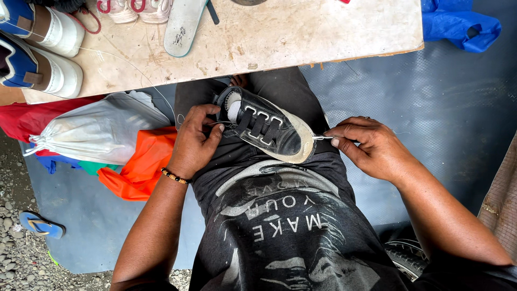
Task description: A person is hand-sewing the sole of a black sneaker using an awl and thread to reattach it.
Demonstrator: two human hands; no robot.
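Note:
A black shoe (269, 129) with three straps and a pale sole edge lies on my lap, toe pointing right. My left hand (195, 141) grips its heel end, fingers curled over the opening. At the toe, my right hand (367, 144) pinches a thin white thread (322, 137) that comes out of the sole edge. A beaded bracelet (174, 176) sits on my left wrist. Whether a needle is on the thread is too small to tell.
A worn wooden table (301, 32) stands just ahead, carrying blue-and-white shoes (37, 54), an insole (183, 24) and white sneakers (134, 8). A white drawstring bag (102, 132) and orange cloth (142, 164) lie at left. Blue sandal (40, 224) on gravel; blue plastic (460, 24) at top right.

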